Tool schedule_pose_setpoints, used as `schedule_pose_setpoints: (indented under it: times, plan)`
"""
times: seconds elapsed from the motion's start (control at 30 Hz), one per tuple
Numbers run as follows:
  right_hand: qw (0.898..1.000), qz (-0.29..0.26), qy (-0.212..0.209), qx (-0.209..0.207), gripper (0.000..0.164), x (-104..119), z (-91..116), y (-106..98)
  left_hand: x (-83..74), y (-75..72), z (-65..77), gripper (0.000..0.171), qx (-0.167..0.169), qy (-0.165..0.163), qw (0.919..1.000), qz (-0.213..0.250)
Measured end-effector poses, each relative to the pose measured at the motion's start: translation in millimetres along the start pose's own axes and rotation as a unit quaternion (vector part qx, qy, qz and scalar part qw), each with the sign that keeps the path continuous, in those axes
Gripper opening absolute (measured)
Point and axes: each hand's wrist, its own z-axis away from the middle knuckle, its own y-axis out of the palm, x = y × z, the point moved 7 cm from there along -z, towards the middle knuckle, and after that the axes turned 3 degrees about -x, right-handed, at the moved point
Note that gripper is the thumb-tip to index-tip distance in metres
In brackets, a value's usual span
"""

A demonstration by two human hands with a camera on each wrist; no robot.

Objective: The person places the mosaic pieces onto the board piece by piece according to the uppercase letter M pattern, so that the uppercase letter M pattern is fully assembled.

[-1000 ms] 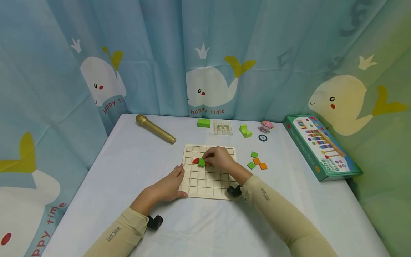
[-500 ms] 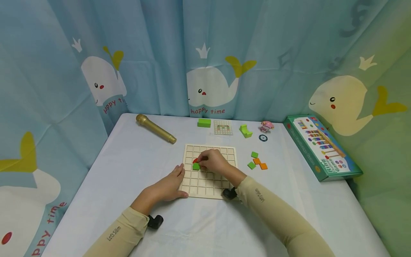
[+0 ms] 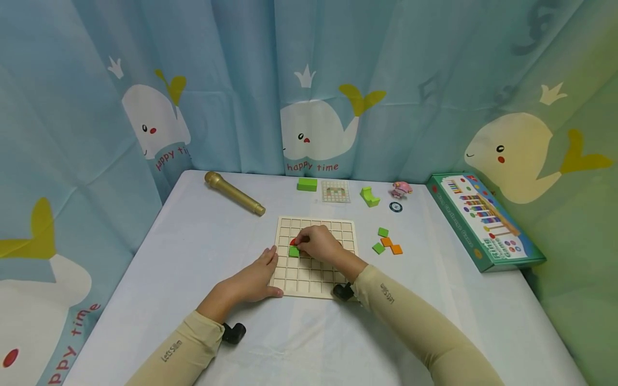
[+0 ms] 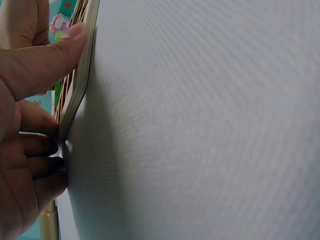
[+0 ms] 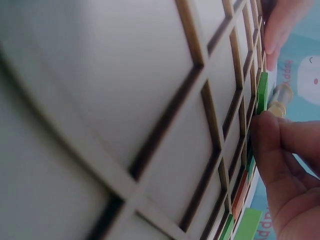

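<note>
A wooden grid board (image 3: 309, 287) lies on the white table. My left hand (image 3: 256, 276) rests along its left edge, fingers extended and thumb at the near-left corner; in the left wrist view the thumb (image 4: 55, 57) lies over the rim. My right hand (image 3: 321, 244) pinches a green square tile (image 3: 294, 252) at a cell in the board's left part; the fingertips stand right at its edge (image 5: 262, 92). A red rounded tile (image 3: 292, 242) shows just behind it, partly covered by the fingers. The right wrist view shows an orange-red tile (image 5: 240, 192) and green tiles farther along the board.
Right of the board lie loose green tiles (image 3: 379, 248) and orange tiles (image 3: 396, 249). Behind are a gold microphone (image 3: 235, 194), a green block (image 3: 307, 184), a pattern card (image 3: 335, 191), a curved green block (image 3: 369, 197), a pink toy (image 3: 401, 189), a round disc (image 3: 395, 207) and a game box (image 3: 485, 220).
My right hand has moved slightly left and toward me, bringing the green tile from beside the red tile down to the cell in front of it. The left hand has stayed put.
</note>
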Motion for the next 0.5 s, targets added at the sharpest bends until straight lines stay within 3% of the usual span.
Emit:
schedule_pose_setpoints:
  times: [0.5]
  plan:
    - [0.999,0.034,-0.031,0.009,0.015,4.2,3.1,4.5,0.0,1.0,0.2,0.097,0.006,-0.009,0.9999,-0.004]
